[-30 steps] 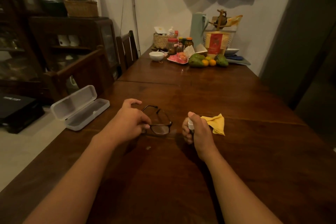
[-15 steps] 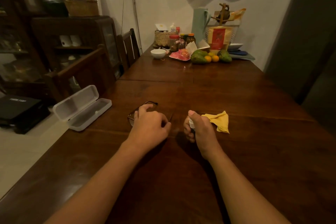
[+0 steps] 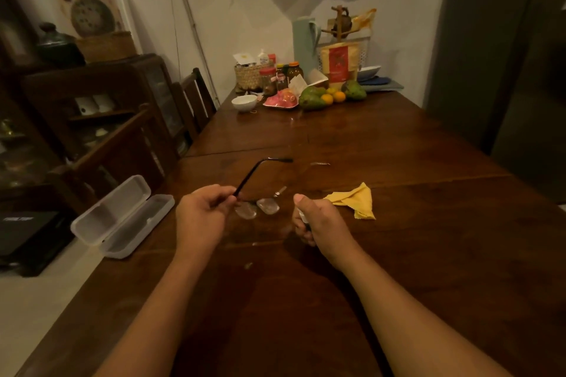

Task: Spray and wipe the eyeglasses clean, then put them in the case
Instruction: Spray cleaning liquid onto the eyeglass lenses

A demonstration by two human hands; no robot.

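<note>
My left hand (image 3: pixel 202 214) pinches one temple arm of the black-framed eyeglasses (image 3: pixel 257 206), holding them over the dark wooden table (image 3: pixel 428 239) with the lenses pointing down and the arms reaching away from me. My right hand (image 3: pixel 318 223) grips a small white spray bottle (image 3: pixel 301 217), thumb on top, just right of the lenses; most of the bottle is hidden in my fist. A crumpled yellow cloth (image 3: pixel 355 200) lies on the table right of that hand. The clear eyeglass case (image 3: pixel 122 217) sits open at the table's left edge.
The far end of the table holds a white bowl (image 3: pixel 244 102), jars, a woven basket, fruit (image 3: pixel 324 96) and a pale green jug. Wooden chairs (image 3: pixel 196 101) and a dark cabinet stand along the left side. A dark doorway is on the right.
My left hand has turned the eyeglasses and lifted them by one arm, so the lenses now face down near the bottle. My right hand keeps its grip on the spray bottle.
</note>
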